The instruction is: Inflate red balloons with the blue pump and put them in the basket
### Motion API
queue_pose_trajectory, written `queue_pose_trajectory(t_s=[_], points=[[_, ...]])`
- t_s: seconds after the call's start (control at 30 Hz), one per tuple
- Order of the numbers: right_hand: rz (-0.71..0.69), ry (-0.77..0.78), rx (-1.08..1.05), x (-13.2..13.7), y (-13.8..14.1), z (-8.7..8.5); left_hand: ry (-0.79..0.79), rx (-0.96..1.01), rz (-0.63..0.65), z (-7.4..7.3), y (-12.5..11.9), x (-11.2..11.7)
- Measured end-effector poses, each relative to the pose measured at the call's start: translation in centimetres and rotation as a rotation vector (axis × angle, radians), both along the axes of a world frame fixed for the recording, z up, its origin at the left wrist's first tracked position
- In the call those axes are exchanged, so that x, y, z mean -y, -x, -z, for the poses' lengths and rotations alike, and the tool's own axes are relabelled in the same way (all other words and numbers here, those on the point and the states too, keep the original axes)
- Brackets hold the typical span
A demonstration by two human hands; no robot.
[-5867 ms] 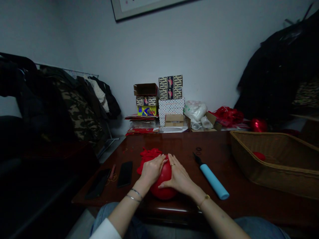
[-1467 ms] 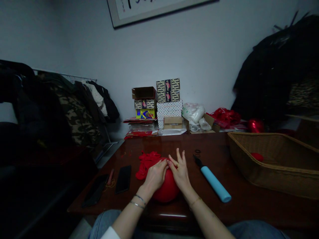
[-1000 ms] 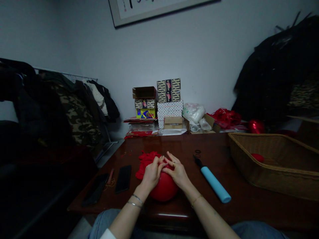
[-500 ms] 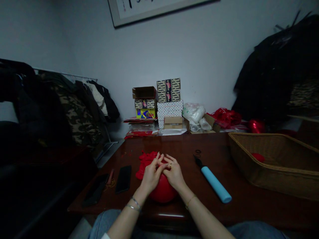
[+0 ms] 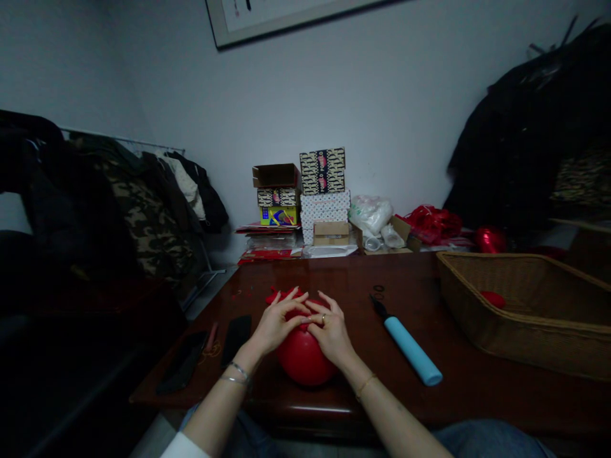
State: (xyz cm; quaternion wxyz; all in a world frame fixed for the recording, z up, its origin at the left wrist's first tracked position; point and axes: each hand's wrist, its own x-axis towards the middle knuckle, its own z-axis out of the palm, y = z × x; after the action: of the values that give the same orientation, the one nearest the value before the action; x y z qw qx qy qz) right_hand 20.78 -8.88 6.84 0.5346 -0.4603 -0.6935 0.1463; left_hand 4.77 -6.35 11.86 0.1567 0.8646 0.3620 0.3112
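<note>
An inflated red balloon (image 5: pixel 305 359) rests on the table in front of me, its neck end turned up and away. My left hand (image 5: pixel 281 321) pinches the neck from the left, thumb and index finger together, the other fingers stretched out. From the right, my right hand (image 5: pixel 331 327), with a ring on one finger, pinches at the same spot. The neck itself is mostly hidden by my fingertips. Behind my left hand lies a pile of limp red balloons (image 5: pixel 281 296), partly covered.
A blue hand pump (image 5: pixel 413 350) with a black nozzle lies to the right, near dark rings (image 5: pixel 378 292). Further right stands a wicker basket (image 5: pixel 525 337) with a red item (image 5: pixel 492 299) inside. Phones (image 5: pixel 236 340) lie at left. Stacked boxes (image 5: pixel 324 210) stand against the wall.
My left hand has shifted left and its wrist has swung outward, so more of the balloon shows. The right hand stays at the neck with its fingers a little more spread.
</note>
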Motion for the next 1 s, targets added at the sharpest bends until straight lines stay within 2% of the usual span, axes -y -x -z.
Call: queue_pose_trajectory(t_s=[0.17,0.37,0.67,1.0], points=[[-0.012,0.003,0.016,0.1,-0.1,-0.2,-0.038,-0.095,0.083,-0.6,0.4,-0.4],[-0.045,0.006,0.042,0.3,-0.2,-0.4,-0.154,-0.268,0.186,-1.7,0.7,-0.7],[-0.070,-0.004,0.053,0.5,-0.3,-0.5,-0.181,-0.494,0.340,-4.9,-0.2,-0.1],[-0.122,-0.015,0.080,1.0,-0.3,-1.1,-0.225,-0.543,0.361,-5.8,0.0,1.3]])
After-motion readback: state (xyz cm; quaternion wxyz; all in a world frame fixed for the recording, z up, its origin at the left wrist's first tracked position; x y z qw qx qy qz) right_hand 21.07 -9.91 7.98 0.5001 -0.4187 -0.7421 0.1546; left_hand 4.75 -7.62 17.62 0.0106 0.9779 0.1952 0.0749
